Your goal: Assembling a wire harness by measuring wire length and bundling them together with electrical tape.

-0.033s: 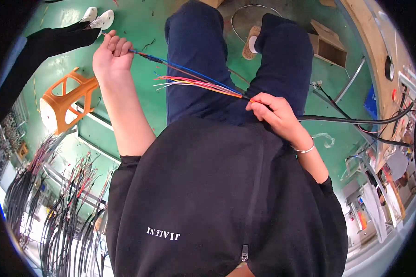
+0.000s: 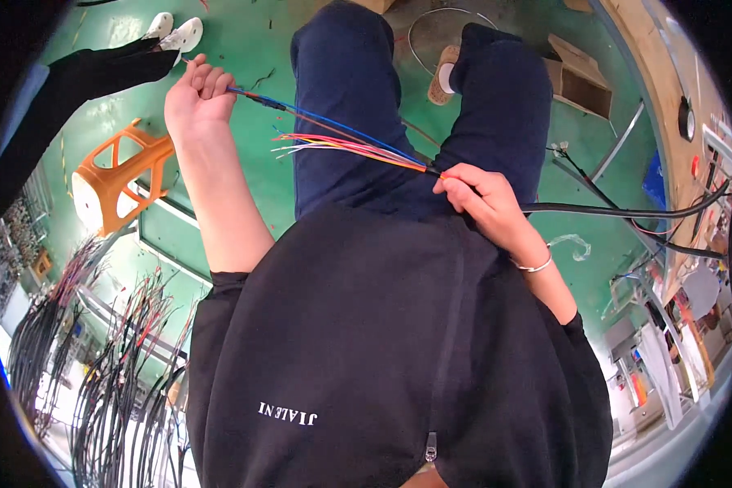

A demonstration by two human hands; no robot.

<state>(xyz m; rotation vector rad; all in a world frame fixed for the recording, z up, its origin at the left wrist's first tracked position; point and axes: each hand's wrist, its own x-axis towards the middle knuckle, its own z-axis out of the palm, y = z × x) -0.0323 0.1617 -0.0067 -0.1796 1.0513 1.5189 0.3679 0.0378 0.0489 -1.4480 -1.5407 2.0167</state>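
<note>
The room is a workshop with a green-painted floor (image 2: 244,32), seen from above a seated person in a black top and dark blue trousers. An orange plastic stool (image 2: 118,183) stands on the floor to the left, and beyond it another person's black trouser leg and white shoes (image 2: 175,28) come in from the upper left corner. Bundles of black cable harnesses (image 2: 98,382) hang along the lower left, an open cardboard box (image 2: 581,81) sits on the floor at the upper right, and a workbench surface (image 2: 651,89) curves down the right edge. The left hand (image 2: 195,93) is raised out to the side with its fingers curled shut, pinching the end of a blue wire (image 2: 333,126) drawn away from the rest. The right hand (image 2: 480,199), wearing a thin bracelet, is clenched around the black cable (image 2: 610,211) just where its jacket ends, over the person's lap. From that grip a fan of coloured wires (image 2: 342,146), orange, red, pink and pale, spreads leftward over the left thigh, loose at their tips, while the cable itself runs off to the right toward the bench
</note>
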